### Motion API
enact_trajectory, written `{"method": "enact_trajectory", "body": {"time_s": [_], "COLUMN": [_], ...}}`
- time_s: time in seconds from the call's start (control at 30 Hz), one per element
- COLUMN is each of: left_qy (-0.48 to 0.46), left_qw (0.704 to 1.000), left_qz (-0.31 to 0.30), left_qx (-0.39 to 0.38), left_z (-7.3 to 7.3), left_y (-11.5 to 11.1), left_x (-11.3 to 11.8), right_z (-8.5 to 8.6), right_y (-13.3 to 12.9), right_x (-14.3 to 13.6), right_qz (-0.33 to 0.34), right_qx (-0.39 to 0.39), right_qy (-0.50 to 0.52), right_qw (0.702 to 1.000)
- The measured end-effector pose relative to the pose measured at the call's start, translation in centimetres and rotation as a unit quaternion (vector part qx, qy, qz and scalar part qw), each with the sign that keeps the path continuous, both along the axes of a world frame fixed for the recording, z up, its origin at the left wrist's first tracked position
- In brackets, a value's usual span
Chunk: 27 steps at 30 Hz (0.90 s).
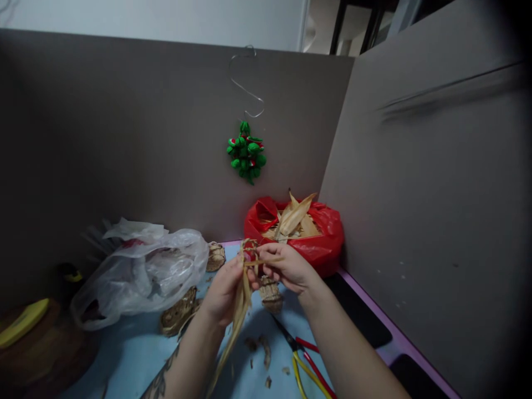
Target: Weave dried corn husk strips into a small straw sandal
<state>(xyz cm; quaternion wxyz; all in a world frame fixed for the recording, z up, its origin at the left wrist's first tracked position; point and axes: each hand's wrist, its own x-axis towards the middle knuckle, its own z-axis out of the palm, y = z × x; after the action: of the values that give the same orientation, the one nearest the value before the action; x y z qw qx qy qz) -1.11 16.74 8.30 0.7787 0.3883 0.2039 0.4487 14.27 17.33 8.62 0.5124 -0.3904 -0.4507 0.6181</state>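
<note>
My left hand [224, 291] is closed around a bundle of dried corn husk strips [238, 318], whose long ends trail down over the table. At the top of the bundle is a small braided or woven part, with something pinkish-red beside it that I cannot make out. My right hand [293, 269] pinches a narrow husk strip that runs crosswise from the bundle. Just below the hands sits a small woven husk piece [271, 295]. More woven pieces lie to the left, one small [216, 257] and one longer, shoe-like [178, 313].
Behind my right hand stands a red plastic bag [326, 252] filled with dried husks [297, 216]. Scissors [296, 346] with red and yellow handles lie among husk scraps [266, 353]. A clear plastic bag [166, 271] is at left. A green ornament [246, 152] hangs on the grey partition [145, 138].
</note>
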Motion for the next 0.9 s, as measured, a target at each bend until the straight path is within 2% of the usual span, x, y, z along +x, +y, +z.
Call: {"method": "enact_trajectory", "body": {"time_s": [0.1,0.27,0.47,0.6,0.73,0.8,0.9], "left_qy": [0.042,0.059,0.08,0.134,0.166,0.181,0.227], "left_qw": [0.998,0.995,0.99,0.981,0.974,0.973,0.964], "left_qz": [-0.024,-0.041,-0.057,-0.022,0.019,0.029,0.04], "left_qx": [0.032,0.07,0.104,0.136,0.151,0.143,0.134], "left_z": [-0.1,-0.7,-1.0,-0.7,-0.5,-0.6,-0.9], "left_y": [-0.1,-0.1,0.2,1.0,1.9,2.1,2.0], "left_x": [0.2,0.4,0.1,-1.0,-1.8,-1.9,-1.5], "right_z": [-0.1,-0.3,-0.7,-0.3,0.7,1.3,2.2], "right_y": [0.1,-0.1,0.2,0.2,-1.3,-2.3,-3.5], "right_x": [0.3,0.6,1.2,4.1,7.3,7.8,6.6], "right_qz": [0.005,0.027,0.019,-0.017,-0.036,-0.021,-0.007], "right_qx": [0.002,0.022,0.022,0.043,0.08,0.095,0.117], "right_qy": [0.002,-0.001,-0.024,-0.065,-0.094,-0.08,-0.091], "right_qw": [1.0,0.999,0.999,0.997,0.992,0.992,0.989]}}
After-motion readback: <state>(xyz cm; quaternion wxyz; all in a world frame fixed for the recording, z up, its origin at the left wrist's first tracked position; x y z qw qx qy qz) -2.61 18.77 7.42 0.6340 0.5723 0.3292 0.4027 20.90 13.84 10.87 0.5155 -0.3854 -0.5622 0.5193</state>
